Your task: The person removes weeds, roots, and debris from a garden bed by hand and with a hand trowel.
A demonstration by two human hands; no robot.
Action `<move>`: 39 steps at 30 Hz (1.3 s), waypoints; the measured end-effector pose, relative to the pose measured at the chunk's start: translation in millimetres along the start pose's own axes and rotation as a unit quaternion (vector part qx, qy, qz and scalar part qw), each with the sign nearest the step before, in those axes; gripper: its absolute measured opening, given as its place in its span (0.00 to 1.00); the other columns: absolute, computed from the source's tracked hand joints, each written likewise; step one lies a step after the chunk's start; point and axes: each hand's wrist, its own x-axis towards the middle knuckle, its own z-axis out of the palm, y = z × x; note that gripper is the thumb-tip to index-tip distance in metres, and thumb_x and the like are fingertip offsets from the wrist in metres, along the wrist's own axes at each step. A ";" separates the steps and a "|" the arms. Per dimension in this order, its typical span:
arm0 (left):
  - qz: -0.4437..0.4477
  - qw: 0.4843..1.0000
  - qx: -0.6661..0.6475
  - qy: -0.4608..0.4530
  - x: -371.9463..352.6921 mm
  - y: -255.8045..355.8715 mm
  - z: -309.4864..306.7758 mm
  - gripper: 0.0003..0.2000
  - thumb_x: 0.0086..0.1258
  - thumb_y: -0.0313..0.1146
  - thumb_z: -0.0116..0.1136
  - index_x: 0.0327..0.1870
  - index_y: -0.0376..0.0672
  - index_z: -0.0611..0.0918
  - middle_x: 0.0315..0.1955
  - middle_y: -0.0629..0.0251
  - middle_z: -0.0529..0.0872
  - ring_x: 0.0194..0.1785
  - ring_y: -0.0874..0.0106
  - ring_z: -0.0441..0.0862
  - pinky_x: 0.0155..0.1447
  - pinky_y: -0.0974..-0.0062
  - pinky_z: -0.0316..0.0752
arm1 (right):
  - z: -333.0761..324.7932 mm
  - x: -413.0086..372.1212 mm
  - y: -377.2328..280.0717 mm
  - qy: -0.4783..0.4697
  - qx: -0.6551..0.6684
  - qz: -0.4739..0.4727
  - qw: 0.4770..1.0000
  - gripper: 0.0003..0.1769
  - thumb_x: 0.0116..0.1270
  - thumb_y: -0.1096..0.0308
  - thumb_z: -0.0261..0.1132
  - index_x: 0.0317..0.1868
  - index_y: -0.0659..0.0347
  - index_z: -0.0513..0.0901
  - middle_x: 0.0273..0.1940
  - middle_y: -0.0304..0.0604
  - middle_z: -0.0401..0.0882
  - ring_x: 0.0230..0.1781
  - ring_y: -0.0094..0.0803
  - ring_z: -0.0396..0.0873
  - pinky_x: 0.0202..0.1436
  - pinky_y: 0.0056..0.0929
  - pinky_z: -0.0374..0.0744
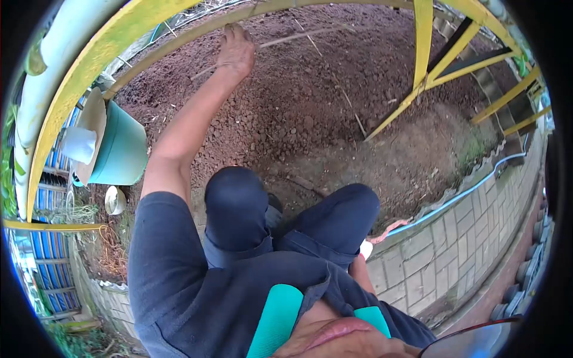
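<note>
My left hand (pixel 237 52) reaches forward over the loose brown soil (pixel 286 89). Its fingers are bent, and a thin wooden stick (pixel 292 38) passes beneath it, sticking out on both sides; it appears gripped. The stick's far right end is blurred. A second thin stick or cord (pixel 337 83) lies across the soil to the right. My right hand (pixel 362 273) is mostly hidden behind my bent right knee, with only a bit of skin showing. Beside it is a small white thing (pixel 366 249) that I cannot make out.
Yellow metal frames (pixel 422 48) stand at the left and right of the bed. A green bucket (pixel 122 146) and a white container (pixel 79 145) are at the left. A blue hose (pixel 456 197) runs along the edge of the paved path (pixel 441 244) at the right.
</note>
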 end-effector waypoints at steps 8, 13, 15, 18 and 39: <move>-0.010 0.999 -0.035 -0.033 125.8 -31.1 43.5 0.33 0.65 0.33 0.55 0.72 0.37 0.63 0.72 0.38 0.58 0.78 0.44 0.51 0.76 0.45 0.55 | -22.0 -17.1 -8.4 0.008 -0.017 -0.014 1.000 0.33 0.65 0.44 0.60 0.32 0.74 0.85 0.31 0.63 0.85 0.34 0.55 0.84 0.38 0.50 0.78; -0.069 0.996 0.000 -0.063 193.1 -52.5 135.9 0.32 0.69 0.38 0.49 0.75 0.42 0.58 0.70 0.39 0.65 0.75 0.42 0.59 0.72 0.31 0.48 | -22.8 -22.3 -12.1 0.017 -0.024 0.002 1.000 0.32 0.65 0.44 0.60 0.32 0.74 0.85 0.31 0.63 0.85 0.34 0.54 0.84 0.38 0.49 0.78; -0.090 0.990 0.026 -0.105 163.1 -34.8 128.6 0.32 0.71 0.39 0.49 0.75 0.40 0.58 0.69 0.40 0.66 0.74 0.42 0.61 0.70 0.27 0.48 | -25.7 -29.1 -14.0 0.020 -0.030 0.006 0.999 0.32 0.65 0.44 0.60 0.32 0.74 0.85 0.31 0.62 0.85 0.33 0.54 0.84 0.38 0.49 0.78; -0.097 0.986 -0.047 -0.126 137.7 -26.8 111.9 0.31 0.70 0.38 0.52 0.73 0.39 0.61 0.67 0.42 0.69 0.73 0.44 0.61 0.69 0.29 0.51 | -20.8 -31.0 -11.1 0.023 -0.032 0.010 0.999 0.32 0.65 0.44 0.60 0.32 0.74 0.85 0.31 0.62 0.85 0.33 0.54 0.84 0.38 0.49 0.78; 0.170 0.980 -0.046 -0.095 214.2 -123.5 151.4 0.12 0.61 0.32 0.54 0.41 0.40 0.87 0.35 0.44 0.87 0.43 0.49 0.86 0.49 0.55 0.80 | -22.8 -21.8 -7.2 0.063 -0.055 0.012 0.996 0.32 0.65 0.45 0.61 0.32 0.74 0.85 0.30 0.61 0.85 0.32 0.51 0.84 0.36 0.48 0.78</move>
